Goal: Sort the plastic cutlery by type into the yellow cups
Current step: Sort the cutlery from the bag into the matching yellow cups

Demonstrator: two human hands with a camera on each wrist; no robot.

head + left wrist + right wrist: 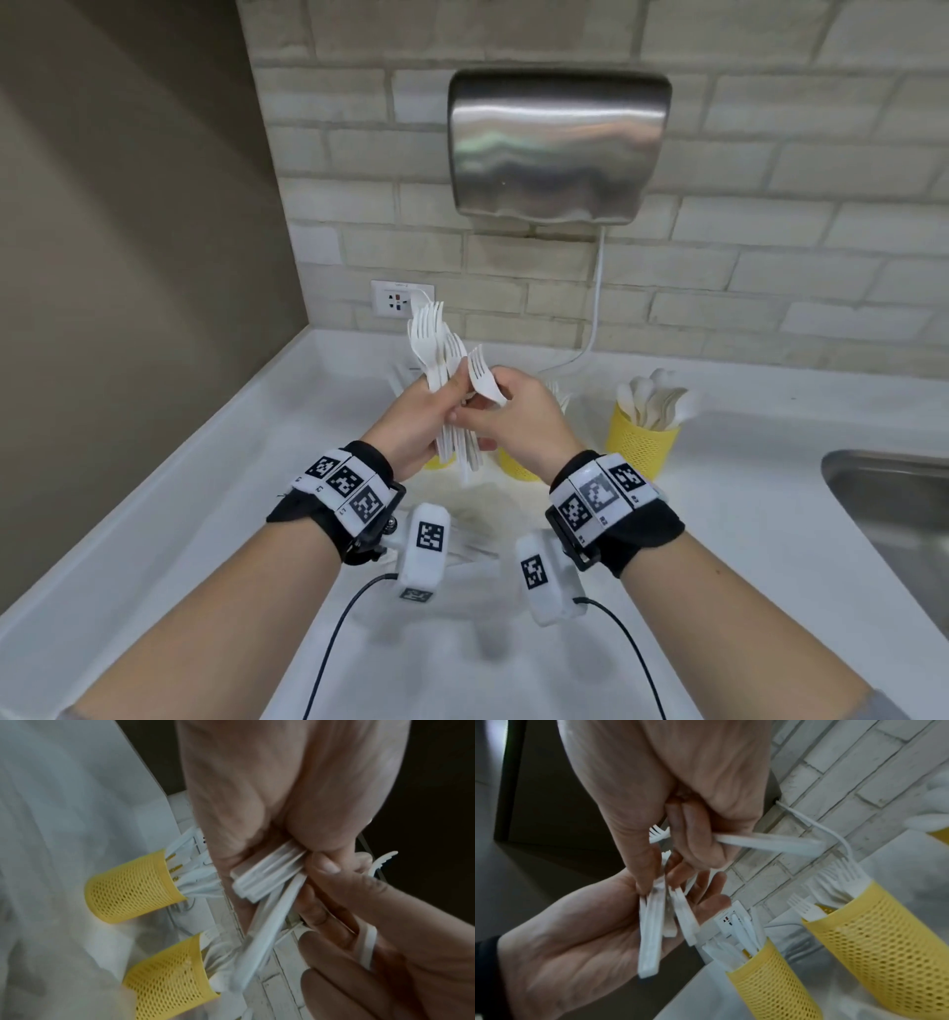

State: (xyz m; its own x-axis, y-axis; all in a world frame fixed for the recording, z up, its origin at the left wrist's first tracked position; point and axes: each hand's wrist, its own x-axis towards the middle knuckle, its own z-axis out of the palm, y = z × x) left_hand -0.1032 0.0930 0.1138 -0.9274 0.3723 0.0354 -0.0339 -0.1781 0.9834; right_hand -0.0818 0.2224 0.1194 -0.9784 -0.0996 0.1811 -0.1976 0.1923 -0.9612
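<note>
My left hand [429,419] is raised over the counter and grips a bundle of white plastic forks [436,354] by the handles [267,876], tines up. Beside it, my right hand [518,411] pinches a single fork [485,377], whose handle [767,843] sticks out past the fingers [693,845]. Three yellow mesh cups stand below the hands. The right cup [642,444] holds spoons. The middle cup [880,949] holds forks. The left cup [770,983] holds flat white pieces that look like knives. In the head view the hands hide most of the left and middle cups.
A white counter [205,514] runs into a corner with a brick wall. A steel hand dryer [560,149] hangs above, its white cord [595,308] dropping to the counter. A wall socket [398,303] sits behind the forks. A steel sink [893,509] lies at the right.
</note>
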